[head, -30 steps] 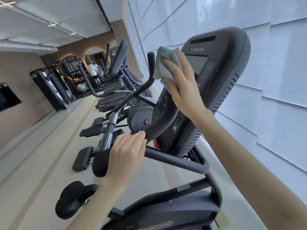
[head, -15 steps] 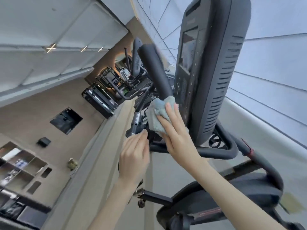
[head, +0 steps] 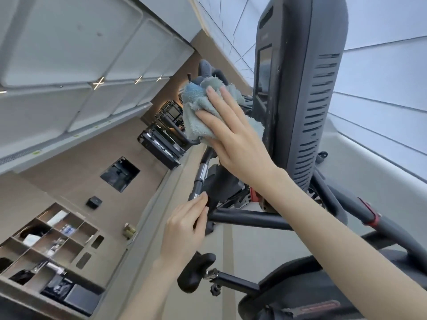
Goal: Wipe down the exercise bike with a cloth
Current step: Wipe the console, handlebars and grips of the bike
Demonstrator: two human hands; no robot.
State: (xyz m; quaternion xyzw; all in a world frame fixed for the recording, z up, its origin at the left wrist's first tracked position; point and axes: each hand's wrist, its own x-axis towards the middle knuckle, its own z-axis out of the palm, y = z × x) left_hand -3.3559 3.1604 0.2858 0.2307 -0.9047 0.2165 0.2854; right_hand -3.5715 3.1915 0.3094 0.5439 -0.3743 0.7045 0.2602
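Right hand [head: 233, 139], fingers extended flat, presses the crumpled pale blue terry cloth [head: 196, 105] over the upright black handlebar post [head: 206, 158], just beside the ribbed grey console [head: 307, 100] of the dark grey exercise bike [head: 300, 285]. Left hand [head: 184, 227] curls its fingers round the black tubular crossbar [head: 249, 219]. We judge the post wipe underway: we should wrap the cloth fully round the tube and draw it along, steadying the frame

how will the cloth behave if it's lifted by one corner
Probably floppy: the cloth bunches in loose folds under the right hand. Likely light: that flat hand alone pins it in place. Its fuzzy, frayed pile should cling rather than slide.
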